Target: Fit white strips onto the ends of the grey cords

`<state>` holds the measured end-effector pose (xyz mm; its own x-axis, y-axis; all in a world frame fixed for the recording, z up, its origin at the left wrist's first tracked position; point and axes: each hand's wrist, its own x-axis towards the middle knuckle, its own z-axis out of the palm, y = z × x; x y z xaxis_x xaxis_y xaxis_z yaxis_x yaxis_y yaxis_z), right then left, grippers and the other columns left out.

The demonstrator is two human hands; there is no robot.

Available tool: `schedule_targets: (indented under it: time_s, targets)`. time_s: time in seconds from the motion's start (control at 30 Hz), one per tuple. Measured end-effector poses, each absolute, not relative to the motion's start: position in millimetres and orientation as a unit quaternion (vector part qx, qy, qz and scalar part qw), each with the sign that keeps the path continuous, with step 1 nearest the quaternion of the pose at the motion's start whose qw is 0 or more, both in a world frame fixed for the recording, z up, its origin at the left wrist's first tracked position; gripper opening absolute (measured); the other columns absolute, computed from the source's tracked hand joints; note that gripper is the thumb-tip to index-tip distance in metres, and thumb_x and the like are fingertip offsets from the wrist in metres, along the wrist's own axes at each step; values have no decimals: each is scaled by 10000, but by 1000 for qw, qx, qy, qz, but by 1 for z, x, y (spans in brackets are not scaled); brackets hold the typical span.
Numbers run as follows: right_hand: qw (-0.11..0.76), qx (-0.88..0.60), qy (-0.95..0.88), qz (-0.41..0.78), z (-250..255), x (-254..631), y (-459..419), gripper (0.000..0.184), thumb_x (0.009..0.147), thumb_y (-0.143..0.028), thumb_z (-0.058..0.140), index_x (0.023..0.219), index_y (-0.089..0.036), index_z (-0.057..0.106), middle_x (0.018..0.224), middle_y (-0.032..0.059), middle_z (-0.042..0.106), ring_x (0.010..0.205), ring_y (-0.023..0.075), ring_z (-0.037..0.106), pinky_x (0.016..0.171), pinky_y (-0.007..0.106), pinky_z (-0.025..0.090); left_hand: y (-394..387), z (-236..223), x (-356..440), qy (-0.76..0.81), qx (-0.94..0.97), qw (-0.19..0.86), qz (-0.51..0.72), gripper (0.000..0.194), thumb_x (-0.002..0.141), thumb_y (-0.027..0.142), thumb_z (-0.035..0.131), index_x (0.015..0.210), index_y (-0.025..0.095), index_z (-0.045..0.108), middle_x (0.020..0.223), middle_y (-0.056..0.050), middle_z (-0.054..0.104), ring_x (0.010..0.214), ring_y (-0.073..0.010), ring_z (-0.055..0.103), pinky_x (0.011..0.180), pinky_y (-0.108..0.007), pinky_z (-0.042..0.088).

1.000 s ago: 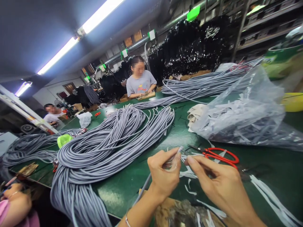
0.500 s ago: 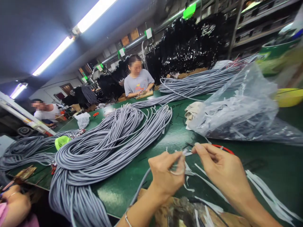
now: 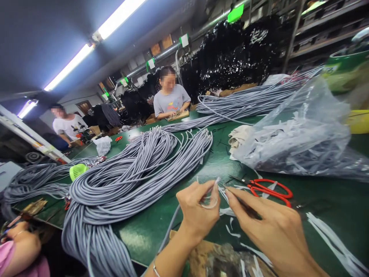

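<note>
My left hand point(image 3: 198, 209) is closed in a pinch around the stripped end of a grey cable point(image 3: 170, 227), which runs up behind the wrist; pale, whitish strands point(image 3: 216, 181) poke out at the fingertips. Close beside it, my right hand point(image 3: 265, 223) grips a slim dark pointed tool point(image 3: 251, 211), perhaps tweezers, mostly hidden by the fingers. Its tip meets the pale strands. Just beyond the right hand, red-handled scissors point(image 3: 271, 188) lie on the green table point(image 3: 161, 209). White strips point(image 3: 235, 231) are scattered under and around both hands.
A big bundle of grey cables point(image 3: 121, 192) covers the left and middle of the table. At right sits a clear plastic bag point(image 3: 296, 134) of white scraps, beside a cloth point(image 3: 239, 140). Cardboard point(image 3: 201, 252) lies in front. Co-workers point(image 3: 171, 98) sit across and at left.
My right hand has moved down and left toward the left hand's fingertips, uncovering the red scissors. My left hand stays pinched, and the view has shifted slightly.
</note>
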<state>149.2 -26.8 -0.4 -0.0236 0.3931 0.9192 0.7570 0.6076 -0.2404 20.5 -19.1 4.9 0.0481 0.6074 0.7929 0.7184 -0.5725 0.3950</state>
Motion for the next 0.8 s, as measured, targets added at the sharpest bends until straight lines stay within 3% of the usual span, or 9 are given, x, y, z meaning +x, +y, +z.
schedule_targets:
  time_s: [0.17,0.37,0.8]
  targets:
    - [521,-424,-703,-234,-3,149,-29,349,945,-208,463,735,-162,737,528,-1,683,391,90,565,477,240,401,-19,6,22,-462,-720,56,-514,254,840,207,521,740,150,747,494,-19,624,380,-103,482,395,-213,375]
    - [460,-428,-694,-351,-5,150,-29,286,925,-139,490,787,-106,737,397,-34,522,382,81,484,483,269,306,-21,1,25,-452,-729,44,-512,236,823,196,537,705,149,736,508,-23,652,396,-106,517,421,-215,402]
    - [466,-416,-701,-344,-4,150,-31,243,903,-154,533,774,-154,738,434,-25,551,418,86,482,498,278,301,-21,5,22,-472,-710,44,-521,246,833,218,535,720,152,743,510,-27,647,398,-108,501,419,-221,398]
